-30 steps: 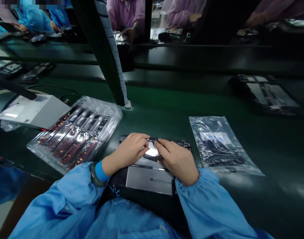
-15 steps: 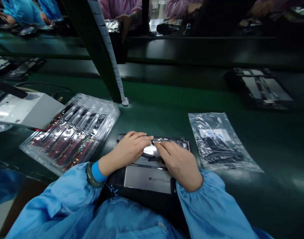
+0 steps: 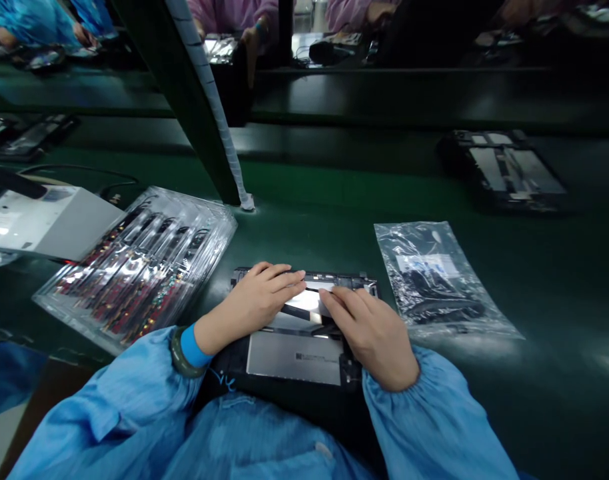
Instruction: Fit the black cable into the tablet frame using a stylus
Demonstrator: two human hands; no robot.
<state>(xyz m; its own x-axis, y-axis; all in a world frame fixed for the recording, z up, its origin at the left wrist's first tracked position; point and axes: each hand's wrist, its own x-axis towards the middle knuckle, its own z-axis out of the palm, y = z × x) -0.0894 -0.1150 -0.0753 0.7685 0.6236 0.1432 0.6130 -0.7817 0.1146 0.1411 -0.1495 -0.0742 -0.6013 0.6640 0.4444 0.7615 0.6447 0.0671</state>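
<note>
Green bench (image 3: 304, 240): dark and glossy, stretching away beyond both hands.
Open device (image 3: 304, 328): right beneath the fingers, insides bare; silver panel (image 3: 293, 359), nearer the body than the grip, looks seated, no cover on.
Left hand (image 3: 264, 297): fingers close together over the far left part; any pinch, can't tell.
Right hand (image 3: 374, 333): fingers bunched near a black strip (image 3: 295, 311); pinching or pressing, can't tell.
Strip: looks unsettled, ends unclear.
Hidden: whatever's under the fingertips.
Clear bag (image 3: 444, 287): right of the grip, contents murky.
</note>
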